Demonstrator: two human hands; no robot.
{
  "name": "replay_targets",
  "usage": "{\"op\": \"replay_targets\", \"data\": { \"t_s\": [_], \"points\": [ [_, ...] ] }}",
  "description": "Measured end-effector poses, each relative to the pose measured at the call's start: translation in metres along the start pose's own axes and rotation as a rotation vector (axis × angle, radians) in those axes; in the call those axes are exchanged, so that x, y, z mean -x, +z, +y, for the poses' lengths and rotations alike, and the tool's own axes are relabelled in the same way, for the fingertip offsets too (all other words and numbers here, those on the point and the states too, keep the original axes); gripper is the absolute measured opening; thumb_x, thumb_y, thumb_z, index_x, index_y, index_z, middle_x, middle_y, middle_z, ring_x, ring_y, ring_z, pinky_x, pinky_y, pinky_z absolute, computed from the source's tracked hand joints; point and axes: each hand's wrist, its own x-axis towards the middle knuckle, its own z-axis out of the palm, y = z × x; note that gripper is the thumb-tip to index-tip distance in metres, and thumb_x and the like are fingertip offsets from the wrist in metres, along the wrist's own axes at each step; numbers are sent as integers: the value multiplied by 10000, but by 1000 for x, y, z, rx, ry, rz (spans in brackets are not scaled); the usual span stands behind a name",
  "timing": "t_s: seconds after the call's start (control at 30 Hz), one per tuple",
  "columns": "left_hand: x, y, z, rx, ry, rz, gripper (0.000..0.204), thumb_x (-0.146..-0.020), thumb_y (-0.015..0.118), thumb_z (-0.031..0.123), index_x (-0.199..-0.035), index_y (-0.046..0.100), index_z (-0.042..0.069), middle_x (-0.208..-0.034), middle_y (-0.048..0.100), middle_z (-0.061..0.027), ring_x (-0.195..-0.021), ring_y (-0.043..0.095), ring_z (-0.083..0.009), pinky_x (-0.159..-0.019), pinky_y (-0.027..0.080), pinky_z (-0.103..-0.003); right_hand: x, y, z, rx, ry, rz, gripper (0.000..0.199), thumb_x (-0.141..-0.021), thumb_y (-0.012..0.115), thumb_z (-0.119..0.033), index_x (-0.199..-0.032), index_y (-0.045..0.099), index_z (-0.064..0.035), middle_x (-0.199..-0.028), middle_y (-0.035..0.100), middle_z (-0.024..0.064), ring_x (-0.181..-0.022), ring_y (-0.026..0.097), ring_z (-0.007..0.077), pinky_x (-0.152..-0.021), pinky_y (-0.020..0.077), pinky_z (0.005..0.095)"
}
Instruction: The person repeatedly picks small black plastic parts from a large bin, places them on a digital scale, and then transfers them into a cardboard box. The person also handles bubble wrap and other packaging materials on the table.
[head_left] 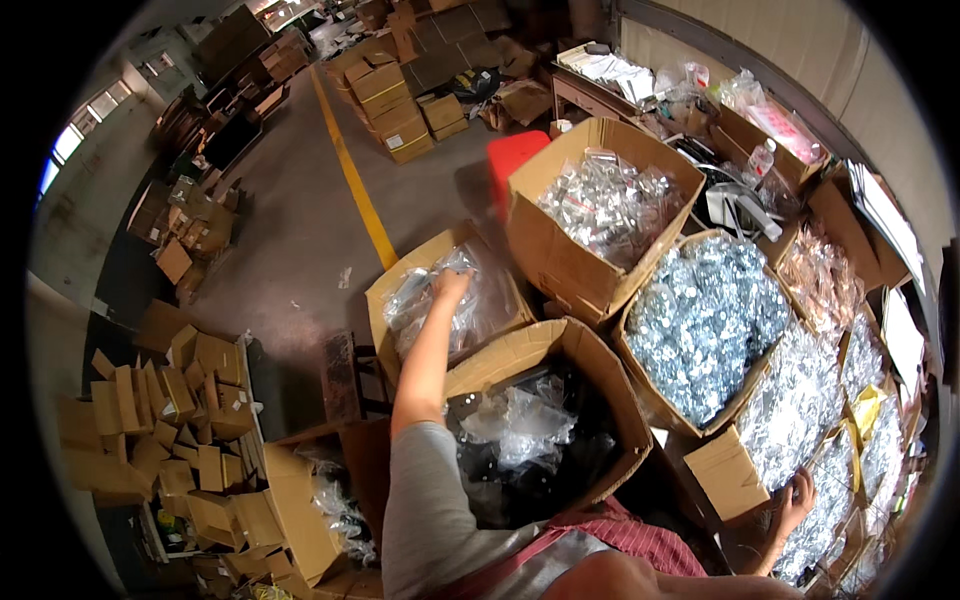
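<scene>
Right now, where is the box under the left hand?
In the head view, this box stands just left of centre, under the left hand, beside the dark-filled box and yellow floor line.

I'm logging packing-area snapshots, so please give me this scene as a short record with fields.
Left grip: at clear plastic in an open carton; grasp unclear
Right grip: at silvery packets; grasp unclear
Between arms: larger carton, dark inside, crumpled clear film within
Beyond: bluish packets in a carton; red object
Floor: yellow line
</scene>
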Motion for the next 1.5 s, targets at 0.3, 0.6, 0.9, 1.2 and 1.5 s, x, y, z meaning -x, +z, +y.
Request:
{"op": "replay_targets", "data": {
  "t_s": [0.3,0.6,0.9,1.2,1.5],
  "points": [
    [-55,37,-3,1232,-237,-121,201,-825,654,203,-923,695,32,-845,677,-61,-794,630,-208,-643,524,-338,-2,10,-8,124,9,19,203,-824,605,-96,-997,680,-21,-1206,672,88,-1115,577,287,-996,423,384],
    [81,-104,111,2156,62,-311,255,-919,491,202,-1042,635,32,-1034,680,-115,-942,643,-272,-881,502,-448,9,-3,-17,114,77,40,172,-820,602,-77,-957,694,-31,-1211,674,80,-1102,567,272,-974,437,370],
    [247,-76,175,2178,-50,-1208,287,-877,615,273,-1015,590,22,-913,638,-99,-782,631,-225,-710,514,-362,14,-2,5,-13,-48,115,243,-756,600,-85,-970,690,-16,-1147,676,141,-1085,582,339,-966,447,417],
    [609,28,255,1149,295,-1235,238,-961,528,96,-1185,551,20,-1098,651,-87,-1011,616,-159,-928,480,-324,102,-70,-86,-1305,268,-410,362,-961,620,-215,-1274,557,-45,-1164,618,114,-1104,594,220,-952,477,362],
    [731,88,246,911,507,-1293,245,-917,578,48,-1154,558,-12,-1117,626,-113,-1020,601,-176,-913,490,-314,144,-177,69,-1299,747,109,320,-956,608,-344,-1095,581,-58,-811,640,21,-575,588,92,-440,465,226]
  ]
}}
